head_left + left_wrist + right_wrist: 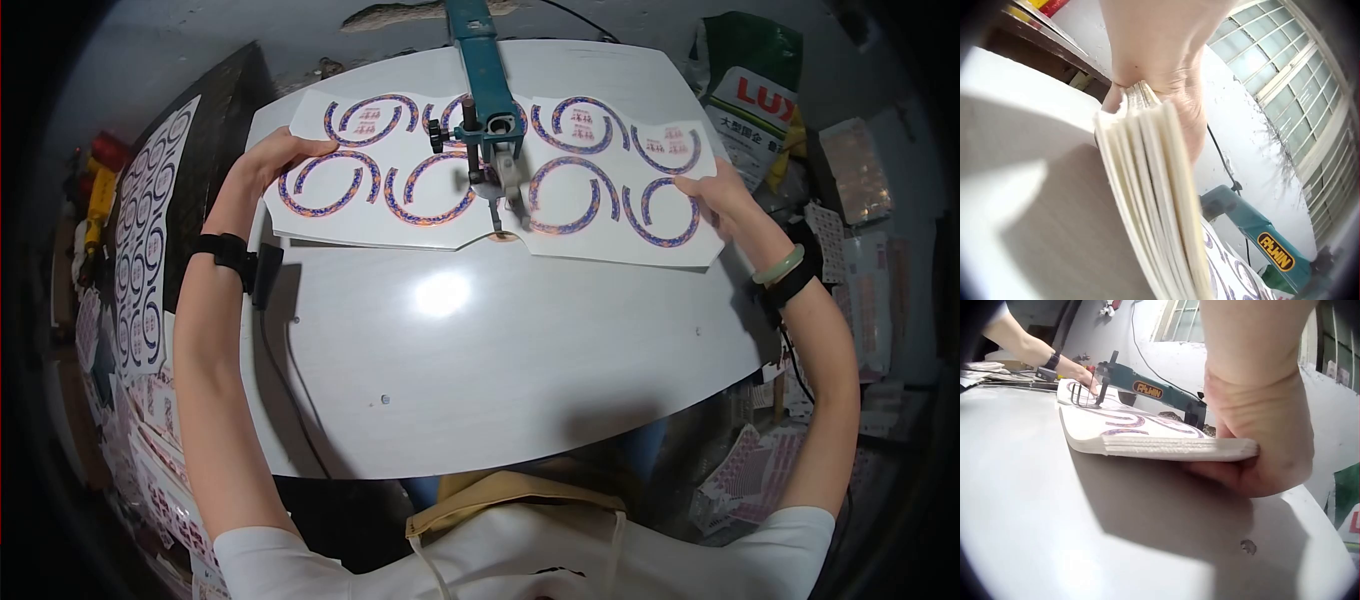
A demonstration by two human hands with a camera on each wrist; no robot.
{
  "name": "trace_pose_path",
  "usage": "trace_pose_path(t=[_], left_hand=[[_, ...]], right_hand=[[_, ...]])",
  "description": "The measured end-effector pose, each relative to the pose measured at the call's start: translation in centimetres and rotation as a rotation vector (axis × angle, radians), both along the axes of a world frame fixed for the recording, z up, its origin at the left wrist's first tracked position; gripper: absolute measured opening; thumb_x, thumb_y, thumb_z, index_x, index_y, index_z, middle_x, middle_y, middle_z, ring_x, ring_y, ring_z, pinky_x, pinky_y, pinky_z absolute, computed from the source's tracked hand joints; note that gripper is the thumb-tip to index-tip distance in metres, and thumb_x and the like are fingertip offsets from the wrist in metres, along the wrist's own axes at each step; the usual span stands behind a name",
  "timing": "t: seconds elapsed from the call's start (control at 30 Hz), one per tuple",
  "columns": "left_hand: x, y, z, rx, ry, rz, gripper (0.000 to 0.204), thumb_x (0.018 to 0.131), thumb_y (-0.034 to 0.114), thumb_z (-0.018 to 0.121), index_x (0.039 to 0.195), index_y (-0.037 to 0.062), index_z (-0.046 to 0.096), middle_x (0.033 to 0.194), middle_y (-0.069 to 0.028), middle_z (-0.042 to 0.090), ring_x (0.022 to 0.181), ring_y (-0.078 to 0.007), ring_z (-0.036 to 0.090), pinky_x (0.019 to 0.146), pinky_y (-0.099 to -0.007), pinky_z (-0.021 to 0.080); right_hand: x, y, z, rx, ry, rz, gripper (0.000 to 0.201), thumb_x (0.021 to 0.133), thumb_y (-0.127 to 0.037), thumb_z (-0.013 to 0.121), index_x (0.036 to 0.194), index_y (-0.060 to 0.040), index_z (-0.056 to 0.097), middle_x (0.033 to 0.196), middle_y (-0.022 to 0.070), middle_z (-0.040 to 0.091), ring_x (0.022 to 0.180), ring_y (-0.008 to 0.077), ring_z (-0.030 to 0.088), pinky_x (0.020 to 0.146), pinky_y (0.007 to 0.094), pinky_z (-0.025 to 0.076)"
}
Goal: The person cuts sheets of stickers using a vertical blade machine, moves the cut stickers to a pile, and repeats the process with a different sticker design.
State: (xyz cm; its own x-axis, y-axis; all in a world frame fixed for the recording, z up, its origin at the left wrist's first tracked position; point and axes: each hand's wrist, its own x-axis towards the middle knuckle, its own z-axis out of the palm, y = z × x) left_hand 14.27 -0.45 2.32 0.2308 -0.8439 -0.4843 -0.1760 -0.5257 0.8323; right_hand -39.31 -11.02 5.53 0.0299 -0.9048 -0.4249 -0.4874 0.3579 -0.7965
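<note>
A stack of white sheets [400, 232] printed with blue and orange curved bands lies under the head of a green scroll saw [487, 80]. The left hand [280, 158] grips its left end, thumb on top. At the right end the right hand [722, 192] pinches it between thumb and fingers. A notch in the stack's front edge is at the blade. In the left wrist view the layered edge [1154, 187] faces the camera below the left hand [1160, 94]. In the right wrist view the right hand [1266, 437] has fingers beneath the stack [1166, 449], which is raised off the table there.
The white table [520, 370] has a curved front edge. Another printed sheet [150, 240] stands at the left on a dark board. A green and white bag [750, 110] is at the back right. Printed scraps [755, 475] lie beside the table on the right.
</note>
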Motion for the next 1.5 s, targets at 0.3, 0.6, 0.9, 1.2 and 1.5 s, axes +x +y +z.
trace_pose_path(t=[0.3,0.6,0.9,1.2,1.5], left_hand=[[0.3,-0.4,-0.2,0.022,-0.024,0.019,0.043,0.076,0.016,0.079,0.112,-0.0032,0.062,0.096,-0.0145,0.070,0.081,-0.0174,0.069,0.076,-0.0281,0.057],[1.2,-1.1,-1.0,-0.048,0.031,0.054,0.041,0.077,0.012,0.077,0.112,-0.0026,0.062,0.098,-0.0137,0.070,0.083,-0.0188,0.069,0.078,-0.0302,0.057],[3.5,0.1,1.5,-0.285,0.096,0.207,0.041,0.077,0.005,0.076,0.115,-0.0033,0.060,0.104,-0.0145,0.067,0.086,-0.0188,0.068,0.076,-0.0304,0.058],[-1.3,20.4,10.5,-0.607,0.019,0.489,0.040,0.078,0.004,0.074,0.115,-0.0033,0.058,0.107,-0.0118,0.066,0.091,-0.0170,0.066,0.080,-0.0293,0.055],[-17.3,33.1,7.1,-0.288,-0.056,0.666,0.039,0.076,0.002,0.076,0.111,-0.0070,0.061,0.101,-0.0129,0.068,0.085,-0.0176,0.067,0.075,-0.0307,0.056]], right_hand=[[-0.6,-2.9,-1.5,0.019,0.096,0.036,0.043,0.085,0.000,0.066,0.125,0.0036,0.050,0.112,0.0158,0.064,0.095,0.0226,0.065,0.079,0.0349,0.055],[-0.3,-3.8,-2.2,-0.031,-0.027,0.045,0.042,0.084,0.002,0.065,0.124,0.0035,0.051,0.113,0.0141,0.064,0.098,0.0226,0.064,0.080,0.0347,0.054],[-3.5,-8.7,-2.8,-0.456,-0.183,-0.017,0.043,0.081,0.002,0.068,0.123,0.0023,0.054,0.112,0.0093,0.063,0.098,0.0172,0.061,0.083,0.0301,0.051],[-12.5,1.1,8.0,-0.515,-0.787,0.139,0.052,0.096,-0.011,0.054,0.143,-0.0029,0.033,0.138,0.0105,0.047,0.124,0.0216,0.048,0.104,0.0351,0.039],[13.6,17.5,2.8,-0.121,-0.581,0.776,0.047,0.079,0.005,0.065,0.123,0.0038,0.049,0.108,0.0126,0.063,0.094,0.0186,0.063,0.081,0.0307,0.052]])
